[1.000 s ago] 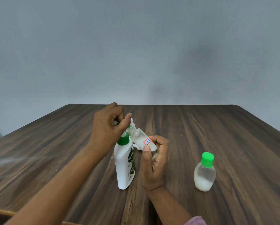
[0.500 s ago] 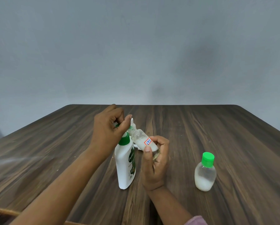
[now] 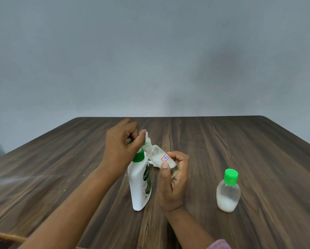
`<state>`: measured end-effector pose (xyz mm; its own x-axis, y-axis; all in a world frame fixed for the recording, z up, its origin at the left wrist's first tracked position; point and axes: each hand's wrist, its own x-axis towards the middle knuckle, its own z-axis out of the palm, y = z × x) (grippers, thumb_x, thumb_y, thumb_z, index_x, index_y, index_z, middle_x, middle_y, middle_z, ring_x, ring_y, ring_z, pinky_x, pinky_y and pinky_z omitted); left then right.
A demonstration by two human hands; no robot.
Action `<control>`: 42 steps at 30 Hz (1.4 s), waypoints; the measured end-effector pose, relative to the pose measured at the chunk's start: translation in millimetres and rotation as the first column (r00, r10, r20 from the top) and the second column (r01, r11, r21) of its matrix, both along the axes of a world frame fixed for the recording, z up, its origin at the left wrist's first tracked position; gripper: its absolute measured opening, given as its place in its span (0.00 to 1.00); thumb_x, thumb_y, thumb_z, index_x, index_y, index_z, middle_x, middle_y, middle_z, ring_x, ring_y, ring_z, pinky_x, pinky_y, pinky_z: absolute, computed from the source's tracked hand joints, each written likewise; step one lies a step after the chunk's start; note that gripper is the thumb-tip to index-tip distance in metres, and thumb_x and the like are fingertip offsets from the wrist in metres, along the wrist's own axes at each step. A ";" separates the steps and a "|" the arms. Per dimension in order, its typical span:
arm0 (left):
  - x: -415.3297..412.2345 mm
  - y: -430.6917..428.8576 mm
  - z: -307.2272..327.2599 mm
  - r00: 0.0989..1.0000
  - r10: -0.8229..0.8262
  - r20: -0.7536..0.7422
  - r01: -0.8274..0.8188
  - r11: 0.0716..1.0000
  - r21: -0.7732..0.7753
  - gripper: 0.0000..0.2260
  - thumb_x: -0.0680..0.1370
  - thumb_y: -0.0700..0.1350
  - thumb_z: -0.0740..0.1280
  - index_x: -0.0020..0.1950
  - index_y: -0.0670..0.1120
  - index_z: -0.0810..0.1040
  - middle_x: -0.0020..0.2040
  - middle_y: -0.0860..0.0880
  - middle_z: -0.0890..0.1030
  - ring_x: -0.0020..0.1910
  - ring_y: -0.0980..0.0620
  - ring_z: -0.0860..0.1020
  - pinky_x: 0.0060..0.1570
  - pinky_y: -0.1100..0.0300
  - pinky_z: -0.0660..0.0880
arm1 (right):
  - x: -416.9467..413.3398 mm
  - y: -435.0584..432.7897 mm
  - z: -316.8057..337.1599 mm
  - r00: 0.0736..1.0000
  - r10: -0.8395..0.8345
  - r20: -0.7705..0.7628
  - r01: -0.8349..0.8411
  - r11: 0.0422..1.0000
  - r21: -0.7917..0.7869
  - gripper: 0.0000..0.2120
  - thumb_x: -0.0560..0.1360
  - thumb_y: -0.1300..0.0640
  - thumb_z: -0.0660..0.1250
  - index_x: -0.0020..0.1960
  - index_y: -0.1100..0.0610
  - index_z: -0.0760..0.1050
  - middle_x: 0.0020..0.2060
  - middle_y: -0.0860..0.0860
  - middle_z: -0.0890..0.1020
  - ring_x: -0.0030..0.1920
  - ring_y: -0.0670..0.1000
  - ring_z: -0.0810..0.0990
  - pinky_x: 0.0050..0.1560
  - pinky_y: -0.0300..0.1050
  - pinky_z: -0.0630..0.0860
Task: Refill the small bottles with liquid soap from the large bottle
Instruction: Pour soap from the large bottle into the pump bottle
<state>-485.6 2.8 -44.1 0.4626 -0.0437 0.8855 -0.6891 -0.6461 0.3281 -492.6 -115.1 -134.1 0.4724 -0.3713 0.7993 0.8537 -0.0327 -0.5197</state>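
Pinching at the neck of the labelled small bottle, the left hand has thumb and curled fingers on its cap — mostly hidden, so I cannot tell how loose it is. Just beneath stands the large bottle, white and upright on the table, its green top on. It is probably the heaviest thing here, stiff enough to grip round the waist yet likely to give when squeezed. The labelled bottle is held tilted off the table, right beside that green top and partly filled with white soap. Its thin clear plastic looks light and would turn slick if soap ran down, so the lower body is the sound place to hold. The right hand does just that, fingers wrapped round the base end. Well apart to the right stands the second small bottle, capped and holding a little soap — light and easy to tip. Open tabletop lies on every side, and the right edge is well beyond it.
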 end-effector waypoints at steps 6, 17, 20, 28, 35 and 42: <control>0.2 3.3 10.5 1.000 0.008 -0.021 -0.006 0.996 0.090 0.16 0.72 0.48 0.65 0.28 0.52 0.61 0.27 0.55 0.64 0.29 0.57 0.65 0.30 0.70 0.60 | -2.2 1.0 2.0 1.000 0.021 0.009 -0.021 0.999 -0.043 0.07 0.75 0.55 0.58 0.52 0.51 0.67 0.44 0.33 0.75 0.39 0.36 0.76 0.36 0.28 0.71; 4.2 5.8 -0.2 1.000 -0.015 -0.025 0.016 0.999 0.052 0.16 0.73 0.49 0.64 0.28 0.47 0.63 0.27 0.51 0.66 0.29 0.57 0.65 0.30 0.70 0.60 | 1.4 1.0 -1.8 1.000 0.003 -0.012 -0.003 1.000 -0.003 0.07 0.74 0.54 0.58 0.51 0.53 0.69 0.43 0.36 0.75 0.39 0.40 0.76 0.37 0.31 0.71; 2.7 3.1 2.0 1.000 -0.006 -0.017 0.006 0.999 0.049 0.16 0.73 0.48 0.65 0.29 0.48 0.63 0.27 0.52 0.66 0.29 0.57 0.65 0.30 0.70 0.60 | 1.6 0.6 -1.8 1.000 -0.001 -0.019 0.001 1.000 -0.008 0.08 0.74 0.53 0.58 0.52 0.52 0.69 0.43 0.36 0.75 0.39 0.41 0.76 0.37 0.33 0.72; 4.5 5.1 11.5 1.000 -0.012 0.002 0.011 0.994 0.111 0.18 0.73 0.47 0.67 0.29 0.53 0.60 0.28 0.55 0.64 0.29 0.58 0.65 0.30 0.71 0.60 | 1.7 1.3 0.3 1.000 -0.004 -0.003 0.004 0.999 -0.031 0.07 0.75 0.54 0.58 0.52 0.53 0.69 0.45 0.34 0.75 0.41 0.39 0.76 0.37 0.32 0.72; 1.9 0.4 -2.2 1.000 -0.018 -0.002 0.018 1.000 0.007 0.16 0.73 0.48 0.64 0.29 0.53 0.60 0.28 0.55 0.64 0.29 0.59 0.64 0.31 0.71 0.60 | 3.8 0.9 -2.4 1.000 -0.014 -0.024 0.015 1.000 0.022 0.09 0.74 0.53 0.58 0.52 0.54 0.69 0.43 0.36 0.75 0.38 0.41 0.76 0.36 0.34 0.72; 3.2 5.2 13.4 0.999 -0.015 -0.034 0.019 0.995 0.102 0.19 0.72 0.42 0.69 0.29 0.52 0.61 0.28 0.55 0.63 0.28 0.58 0.64 0.30 0.70 0.60 | 1.1 1.6 -0.8 1.000 0.012 -0.002 -0.012 0.999 -0.033 0.08 0.75 0.53 0.58 0.53 0.53 0.68 0.44 0.35 0.75 0.39 0.39 0.76 0.36 0.33 0.72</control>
<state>-482.4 8.0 -30.7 0.4896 -0.1412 0.8604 -0.6903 -0.6657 0.2835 -491.5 -113.5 -134.9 0.4786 -0.3391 0.8099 0.8530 -0.0392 -0.5204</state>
